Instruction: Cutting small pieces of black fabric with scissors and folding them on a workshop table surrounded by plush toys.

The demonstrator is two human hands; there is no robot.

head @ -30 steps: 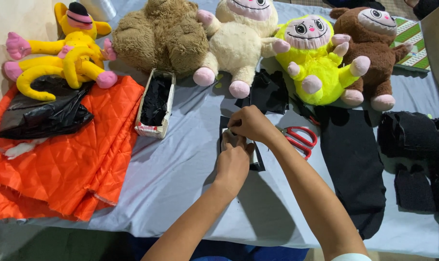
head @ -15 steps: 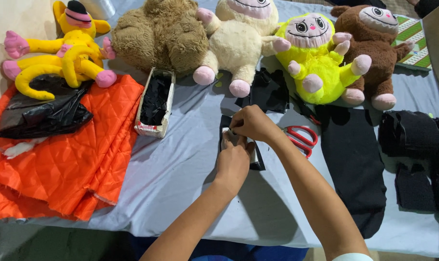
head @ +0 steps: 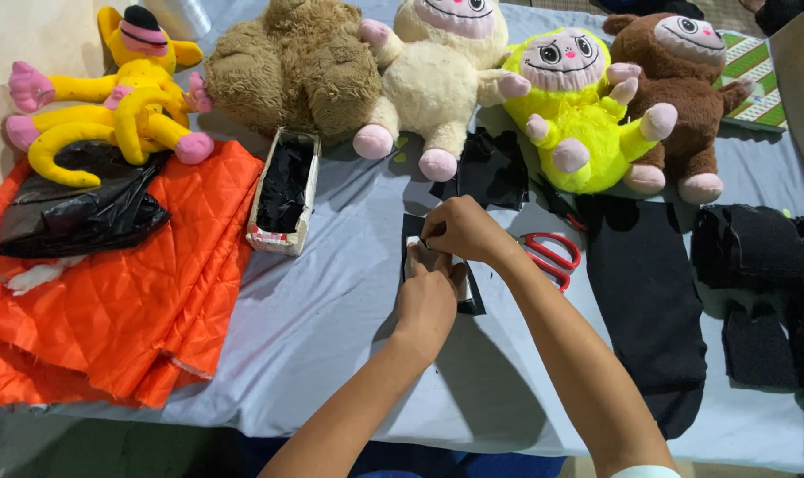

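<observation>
A small white template (head: 429,259) lies on a piece of black fabric (head: 437,265) on the worktop (head: 331,336), directly under both hands. The left hand (head: 427,301) presses flat on the near part of the template, fingers spread and closed on nothing, while the right hand (head: 459,230) pinches at its far edge with thumb and fingertips; whether those fingers grip a marker or only the edge I cannot tell. To do this well, it seems wise to keep the left palm's weight steady so the template does not slide on the fabric, and to work the right fingertips along the edge in short moves. Just right of the right wrist lie red-handled scissors (head: 548,257), close enough to reach without lifting the pinning hand. Beyond the hands sits more black fabric and a row of plush toys (head: 446,80); to the left, well apart, stand a small box (head: 282,190) and orange quilted cloth (head: 127,301).
</observation>
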